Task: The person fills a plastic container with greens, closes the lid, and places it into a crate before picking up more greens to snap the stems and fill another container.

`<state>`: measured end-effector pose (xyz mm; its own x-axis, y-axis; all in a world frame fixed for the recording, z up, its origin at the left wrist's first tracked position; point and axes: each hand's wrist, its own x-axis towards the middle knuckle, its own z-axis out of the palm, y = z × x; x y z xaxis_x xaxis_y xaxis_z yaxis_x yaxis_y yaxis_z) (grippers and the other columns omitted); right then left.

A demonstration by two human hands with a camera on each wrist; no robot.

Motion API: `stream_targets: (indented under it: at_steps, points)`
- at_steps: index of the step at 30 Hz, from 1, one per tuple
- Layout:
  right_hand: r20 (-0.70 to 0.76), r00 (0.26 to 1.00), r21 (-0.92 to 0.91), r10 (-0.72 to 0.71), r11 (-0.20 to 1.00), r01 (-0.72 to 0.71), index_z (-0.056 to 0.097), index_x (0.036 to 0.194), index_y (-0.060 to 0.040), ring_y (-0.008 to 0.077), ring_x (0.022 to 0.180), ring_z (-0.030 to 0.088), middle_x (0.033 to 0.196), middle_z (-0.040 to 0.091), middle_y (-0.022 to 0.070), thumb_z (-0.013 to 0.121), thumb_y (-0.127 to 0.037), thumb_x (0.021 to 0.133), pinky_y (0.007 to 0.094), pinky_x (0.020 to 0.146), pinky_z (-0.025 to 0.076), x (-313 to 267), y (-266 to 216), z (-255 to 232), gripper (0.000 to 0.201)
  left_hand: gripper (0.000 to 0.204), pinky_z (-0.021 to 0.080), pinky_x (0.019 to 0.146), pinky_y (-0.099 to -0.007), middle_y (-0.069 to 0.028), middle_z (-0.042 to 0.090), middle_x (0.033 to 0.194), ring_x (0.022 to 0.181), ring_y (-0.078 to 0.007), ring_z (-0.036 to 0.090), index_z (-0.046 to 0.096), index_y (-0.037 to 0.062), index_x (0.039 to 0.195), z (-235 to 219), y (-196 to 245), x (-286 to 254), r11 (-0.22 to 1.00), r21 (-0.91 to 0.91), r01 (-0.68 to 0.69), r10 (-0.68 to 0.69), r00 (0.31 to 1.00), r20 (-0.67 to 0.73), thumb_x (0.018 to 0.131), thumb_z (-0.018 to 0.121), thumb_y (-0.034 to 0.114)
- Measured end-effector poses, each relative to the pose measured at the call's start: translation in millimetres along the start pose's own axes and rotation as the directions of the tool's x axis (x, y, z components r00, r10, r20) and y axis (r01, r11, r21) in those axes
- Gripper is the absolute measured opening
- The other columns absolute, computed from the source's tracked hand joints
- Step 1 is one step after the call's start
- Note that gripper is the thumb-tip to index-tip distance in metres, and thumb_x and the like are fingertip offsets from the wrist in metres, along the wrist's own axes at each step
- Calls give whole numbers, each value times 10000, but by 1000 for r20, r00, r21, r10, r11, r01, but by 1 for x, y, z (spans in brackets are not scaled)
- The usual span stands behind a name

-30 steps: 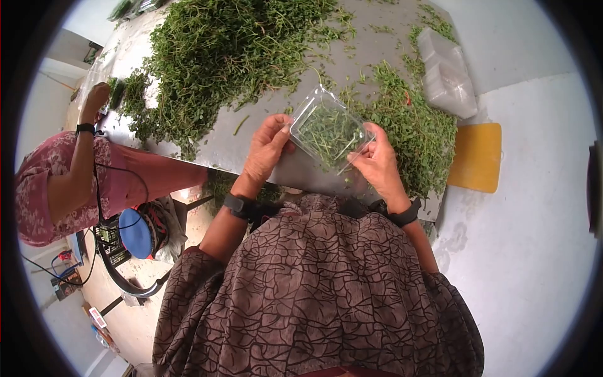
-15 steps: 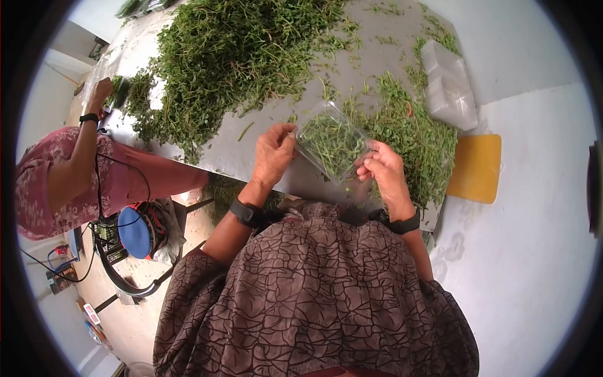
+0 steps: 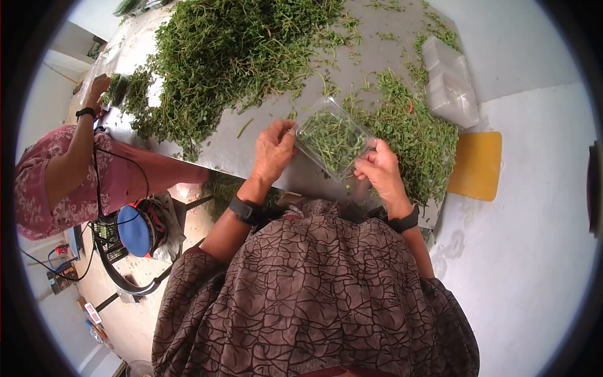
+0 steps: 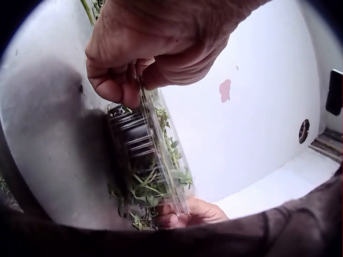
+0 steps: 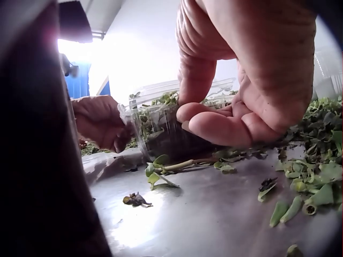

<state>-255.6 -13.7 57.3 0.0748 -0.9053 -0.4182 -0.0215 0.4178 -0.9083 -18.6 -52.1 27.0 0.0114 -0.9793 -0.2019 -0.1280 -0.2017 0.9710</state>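
Note:
A clear plastic box [image 3: 335, 146] filled with leafy green stems is held between both hands, tilted, above the near edge of the table. The left hand [image 3: 274, 151] pinches the rim at the box's left corner. In the left wrist view, the left thumb and fingers [image 4: 128, 93] meet on the thin plastic edge, with greens showing through the ribbed wall [image 4: 140, 140]. On the opposite corner, the right hand [image 3: 382, 171] grips the box between thumb and fingers. Seen from the right wrist, those fingers [image 5: 225, 126] overlap the near side of the box and hide part of it.
A large heap of greens [image 3: 232, 56] covers the table's far left, and a smaller pile [image 3: 414, 147] lies at the right. Stacked clear plastic boxes [image 3: 449, 81] stand by the wall. A yellow board [image 3: 475, 166] is beside the table. Another person [image 3: 69, 169] works at left.
The box has come down slightly in the view, and its plastic edge that stood up at the far side now lies flatter. The right hand's fingers have shifted along the corner.

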Motion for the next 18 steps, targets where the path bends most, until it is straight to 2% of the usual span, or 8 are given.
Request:
stream_targets:
  at_steps: [3,5,9,11,12,15,17,18]
  points:
    - [-12,1000,-58,19,998,-19,432,1205,41,109,650,591,793,607,71,641,-56,818,236,563,487,-1,-2,-1,450,235,466,537,-258,-51,600,679,561,-110,566,595,-36,1028,-2,4,0,1000,4,11,-11,1000,25,882,537,138]
    - [50,992,39,113,993,-115,457,1181,46,112,644,592,788,606,70,644,-84,823,237,557,490,0,2,-4,424,240,466,538,-257,-50,597,677,562,-111,567,594,-39,1036,-2,3,0,999,-33,20,-19,999,37,885,533,137]
    - [51,996,98,71,992,-75,479,1161,56,118,656,601,807,615,76,612,-86,845,238,564,496,0,5,-3,371,259,465,541,-254,-50,596,687,567,-113,574,589,-51,1058,-3,0,-1,998,-62,20,-15,997,75,892,522,137]
    - [-60,998,128,5,992,3,499,1153,48,123,679,614,836,628,85,558,-88,876,235,579,501,0,2,-7,314,269,465,542,-254,-49,597,696,569,-115,577,585,-54,1070,-2,4,-5,999,-32,24,-21,997,75,891,523,137]
    - [-50,999,123,-1,992,7,499,1153,48,123,679,614,836,628,85,558,-88,876,235,579,501,1,2,-11,314,280,465,543,-255,-48,598,704,571,-116,581,581,-58,1082,-1,6,-8,999,-2,40,-39,996,85,890,523,136]
    - [-51,998,243,40,970,-27,535,1121,13,123,693,621,854,638,86,503,-124,914,235,596,502,4,2,-23,251,249,470,546,-260,-58,599,701,570,-117,586,579,-50,1047,-5,3,-11,998,-39,58,-52,989,139,877,527,123]
    - [-33,998,275,57,960,-46,547,1102,12,118,691,620,843,638,79,518,-144,917,233,595,500,5,-2,-23,244,233,472,546,-262,-62,599,693,569,-118,589,578,-47,1028,-9,3,-11,996,-69,60,-47,984,174,871,530,119]
    - [-19,997,308,79,949,-70,560,1082,12,113,689,618,831,638,73,533,-164,920,230,593,499,5,-4,-24,241,208,482,573,-257,-50,596,736,593,-117,592,565,-41,1017,-12,7,-12,998,-24,62,-55,972,230,885,518,114]
